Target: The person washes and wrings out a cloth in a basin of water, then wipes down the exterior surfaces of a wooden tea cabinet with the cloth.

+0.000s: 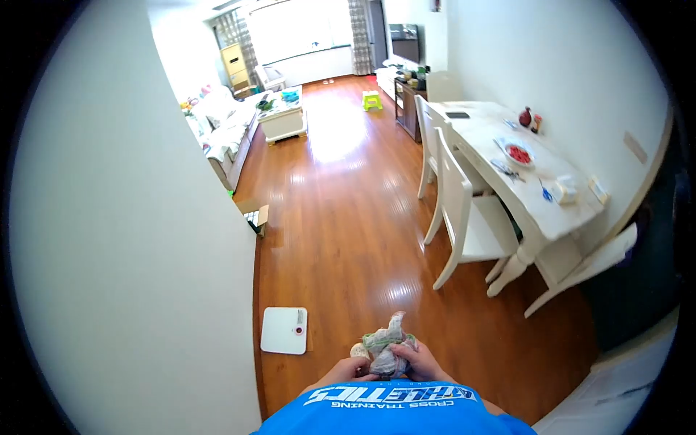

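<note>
In front of the blue shirt, near the bottom of the head view, a crumpled grey-white cloth [388,349] with green edging is bunched up between my hands. My right hand [420,362] is closed on its right side, the thumb lying over the folds. My left hand [351,370] is closed at the lower left of the cloth, its fingertips partly hidden. A small round pale thing [359,351] shows just above the left hand; whether it belongs to the cloth I cannot tell.
On the wooden floor to the left lies a white scale [284,330], beside the wall. White chairs [455,196] stand along a dining table [562,216] on the right. An open cardboard box [262,217], a green stool [372,100], a coffee table [283,125] and a sofa [232,138] are farther off.
</note>
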Demonstrator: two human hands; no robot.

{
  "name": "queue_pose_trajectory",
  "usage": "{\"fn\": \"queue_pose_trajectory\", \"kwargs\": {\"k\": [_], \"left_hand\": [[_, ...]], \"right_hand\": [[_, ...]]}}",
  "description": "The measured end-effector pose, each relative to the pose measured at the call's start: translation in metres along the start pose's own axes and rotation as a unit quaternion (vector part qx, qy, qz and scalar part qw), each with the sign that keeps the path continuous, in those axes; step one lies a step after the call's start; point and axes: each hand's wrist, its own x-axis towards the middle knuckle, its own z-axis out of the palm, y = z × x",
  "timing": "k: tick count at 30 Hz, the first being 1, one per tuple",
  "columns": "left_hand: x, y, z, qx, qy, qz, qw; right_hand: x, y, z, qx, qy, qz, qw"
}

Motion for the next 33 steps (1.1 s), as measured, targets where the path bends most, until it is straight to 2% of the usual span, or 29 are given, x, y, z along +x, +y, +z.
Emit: {"fn": "queue_pose_trajectory", "kwargs": {"k": [2, 3, 5, 6, 8, 10, 11, 13, 14, 15, 17, 18, 20, 21, 26, 30, 33], "left_hand": [[0.023, 0.004, -0.030, 0.011, 0.012, 0.081, 0.997], [0.038, 0.005, -0.047, -0.008, 0.003, 0.019, 1.000], [0.063, 0.020, -0.072, -0.044, 0.053, 0.045, 0.997], [0.073, 0.028, -0.087, -0.071, 0.096, 0.063, 0.991], [0.089, 0.042, -0.125, -0.092, 0.061, 0.044, 0.993], [0.116, 0.030, -0.147, -0.093, 0.069, 0.132, 0.984], [0.124, 0.027, -0.153, -0.094, 0.073, 0.130, 0.984], [0.137, 0.044, -0.167, -0.061, 0.171, 0.145, 0.973], [0.145, 0.044, -0.172, -0.061, 0.176, 0.143, 0.972], [0.154, 0.041, -0.175, -0.085, 0.214, 0.150, 0.962], [0.174, 0.037, -0.177, -0.159, 0.279, 0.172, 0.931], [0.185, 0.043, -0.188, -0.159, 0.286, 0.168, 0.930], [0.204, 0.058, -0.208, -0.110, 0.308, 0.084, 0.941], [0.221, 0.053, -0.218, -0.132, 0.312, 0.108, 0.935], [0.294, 0.062, -0.263, -0.160, 0.335, 0.047, 0.927], [0.349, 0.093, -0.294, -0.172, 0.375, 0.059, 0.909], [0.375, 0.116, -0.319, -0.147, 0.393, 0.051, 0.906]], "right_hand": [[0.030, -0.022, 0.013, -0.033, 0.010, -0.009, 0.999], [0.054, -0.034, 0.017, -0.046, 0.004, -0.009, 0.999], [0.086, -0.046, 0.023, -0.051, 0.024, -0.028, 0.998], [0.107, -0.050, 0.021, -0.042, -0.008, -0.024, 0.999], [0.135, -0.068, 0.048, -0.059, -0.021, -0.023, 0.998], [0.165, -0.075, 0.060, -0.060, -0.053, -0.010, 0.997], [0.179, -0.079, 0.064, -0.063, -0.084, -0.007, 0.994], [0.201, -0.092, 0.071, -0.113, -0.120, -0.001, 0.986], [0.210, -0.100, 0.074, -0.161, -0.152, 0.004, 0.975], [0.221, -0.111, 0.074, -0.184, -0.171, 0.040, 0.967], [0.249, -0.125, 0.069, -0.214, -0.192, 0.055, 0.956], [0.264, -0.133, 0.065, -0.243, -0.207, 0.066, 0.945], [0.296, -0.150, 0.059, -0.256, -0.221, 0.083, 0.937], [0.312, -0.161, 0.059, -0.247, -0.228, 0.090, 0.938], [0.398, -0.222, 0.049, -0.230, -0.260, 0.128, 0.929], [0.454, -0.280, 0.031, -0.259, -0.257, 0.122, 0.923], [0.495, -0.315, 0.009, -0.272, -0.205, 0.117, 0.933]]}}
